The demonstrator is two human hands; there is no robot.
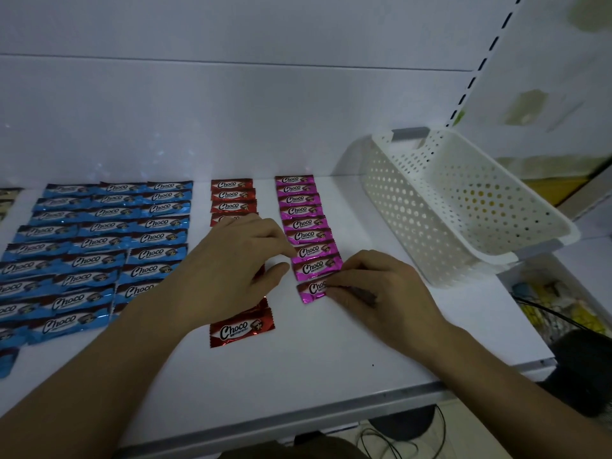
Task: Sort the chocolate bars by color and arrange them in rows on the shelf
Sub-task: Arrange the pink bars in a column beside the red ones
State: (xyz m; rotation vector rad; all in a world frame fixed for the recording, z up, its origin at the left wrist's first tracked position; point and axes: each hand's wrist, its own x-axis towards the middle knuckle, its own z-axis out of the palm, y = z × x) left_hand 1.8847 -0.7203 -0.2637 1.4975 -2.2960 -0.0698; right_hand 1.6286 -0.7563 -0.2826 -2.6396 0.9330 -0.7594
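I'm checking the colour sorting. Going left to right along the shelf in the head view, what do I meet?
Pale wrappers cut off at the frame edge → blue Choco bars → red Choco bars → magenta Choco bars → white perforated basket.

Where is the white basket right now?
In the head view, the white basket sits on the right end of the shelf, just right of the pink row of bars and beyond the right hand, which pinches the nearest pink bar.
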